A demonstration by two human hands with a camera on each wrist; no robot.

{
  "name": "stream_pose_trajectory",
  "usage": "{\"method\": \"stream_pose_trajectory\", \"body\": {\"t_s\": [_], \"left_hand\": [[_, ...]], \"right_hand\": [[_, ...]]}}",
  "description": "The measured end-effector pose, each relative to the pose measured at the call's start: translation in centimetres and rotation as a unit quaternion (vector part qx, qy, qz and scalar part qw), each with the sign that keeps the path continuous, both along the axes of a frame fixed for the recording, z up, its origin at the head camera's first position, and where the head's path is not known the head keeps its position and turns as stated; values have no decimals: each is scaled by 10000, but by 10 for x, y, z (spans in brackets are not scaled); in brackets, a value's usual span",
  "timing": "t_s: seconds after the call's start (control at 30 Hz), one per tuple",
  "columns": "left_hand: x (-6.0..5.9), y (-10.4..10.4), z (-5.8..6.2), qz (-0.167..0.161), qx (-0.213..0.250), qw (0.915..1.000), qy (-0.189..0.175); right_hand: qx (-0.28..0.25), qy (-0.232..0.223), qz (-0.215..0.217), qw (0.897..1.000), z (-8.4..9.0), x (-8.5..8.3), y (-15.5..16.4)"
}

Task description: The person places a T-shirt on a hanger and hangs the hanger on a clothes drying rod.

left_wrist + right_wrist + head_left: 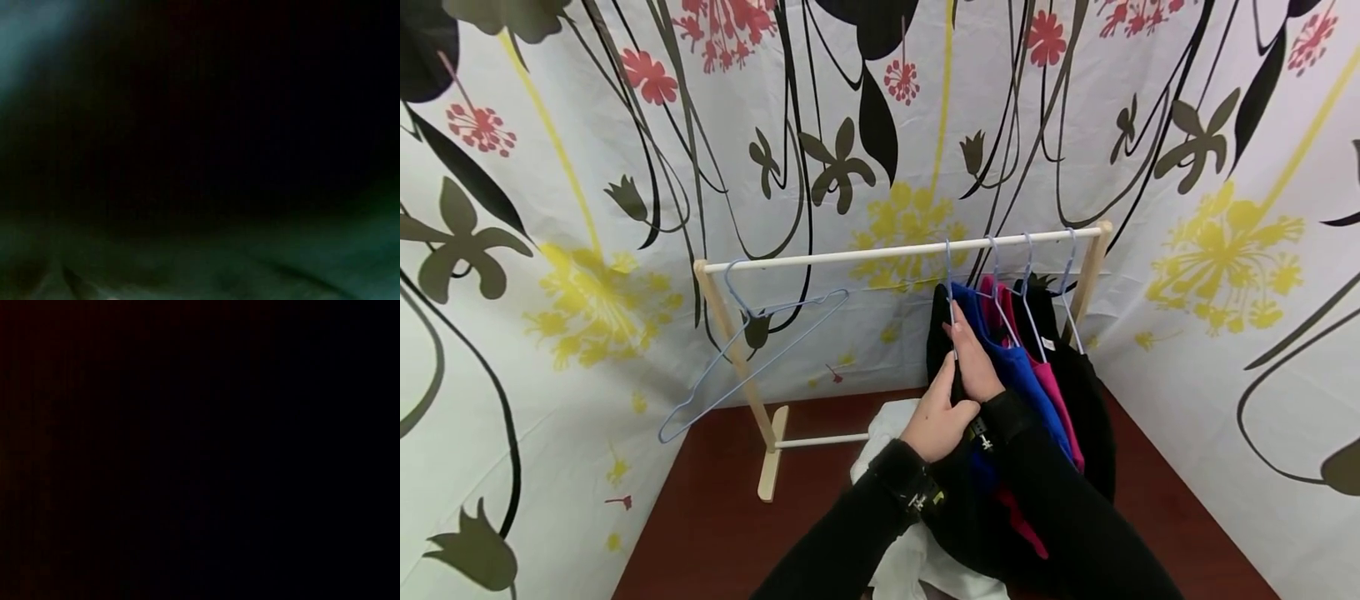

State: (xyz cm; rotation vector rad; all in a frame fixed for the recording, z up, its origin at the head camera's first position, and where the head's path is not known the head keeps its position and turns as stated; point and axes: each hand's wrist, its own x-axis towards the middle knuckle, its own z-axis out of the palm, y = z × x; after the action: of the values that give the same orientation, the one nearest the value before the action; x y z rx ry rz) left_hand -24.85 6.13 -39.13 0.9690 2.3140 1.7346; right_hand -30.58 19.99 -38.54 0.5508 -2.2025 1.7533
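Note:
In the head view a black garment (937,333) hangs on a light purple wire hanger (949,271), leftmost in the group on the rail. My left hand (936,417) grips its near side just below the hanger's shoulder, thumb laid across the dark cloth. Right beside it and slightly higher, my right hand (973,358) holds the same garment, fingertips reaching past the hanger wire. Most of the garment is hidden behind my hands and sleeves. Dark, blurred cloth fills the left wrist view, and the right wrist view is almost black.
The hangers share a white rail (865,253) on a wooden stand. A bare hanger (752,367) tilts at its left end. Blue (1037,383), pink (1056,400) and black clothes (1093,417) hang to the right. White cloth (895,412) lies below on the dark red table (722,492).

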Motion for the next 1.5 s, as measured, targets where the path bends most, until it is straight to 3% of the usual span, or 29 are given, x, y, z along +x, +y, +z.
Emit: {"method": "stream_pose_trajectory", "body": {"t_s": [0.2, 0.43, 0.6, 0.83, 1.03, 1.2, 1.3, 1.4, 1.5], "left_hand": [[12, -6, -20, 273, 52, 9994, 197], [41, -26, -30, 544, -160, 9981, 225], [52, -43, -32, 661, -362, 9961, 455], [59, -65, -42, 922, -735, 9906, 696], [65, -85, -57, 1251, -1035, 9851, 564], [64, -100, -70, 1282, -1102, 9830, 717], [62, -112, -77, 1435, -1374, 9769, 784], [59, -128, -85, 1753, -1717, 9662, 795], [57, -149, -92, 2169, -1935, 9532, 828]], "right_hand": [[619, -97, -273, 9977, -10, 15, -1], [581, -38, -397, 9975, -1, 53, 3], [690, 352, -365, 9963, 7, 73, -1], [1173, 1106, -490, 9857, 24, 110, -22], [1066, 1459, 94, 9835, 22, 143, -55], [1071, 891, 754, 9874, -1, 155, -82], [1050, 307, 824, 9906, -27, 154, -92], [1111, -229, 597, 9917, -58, 150, -94], [1435, -603, 53, 9878, -88, 147, -87]]}}
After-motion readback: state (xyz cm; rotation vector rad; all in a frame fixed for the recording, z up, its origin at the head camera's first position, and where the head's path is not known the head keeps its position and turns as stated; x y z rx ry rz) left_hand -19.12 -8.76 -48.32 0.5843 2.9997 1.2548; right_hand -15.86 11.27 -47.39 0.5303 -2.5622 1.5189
